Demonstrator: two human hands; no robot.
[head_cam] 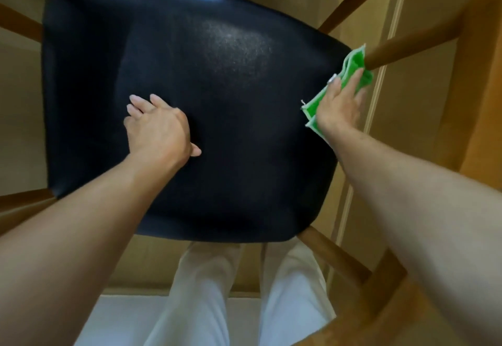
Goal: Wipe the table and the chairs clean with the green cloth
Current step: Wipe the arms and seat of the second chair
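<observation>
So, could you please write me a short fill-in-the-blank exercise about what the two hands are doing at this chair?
1. The right hand presses the ____ cloth at the seat's edge.
2. The left hand rests on the ____ seat.
3. The cloth touches a ____ chair post.

Missing words: green; black; wooden

- Dim, warm indoor light; a soft glare patch sits on the black seat (187,101), upper centre.
- Wide-angle bending and slight blur toward the frame edges.
</observation>
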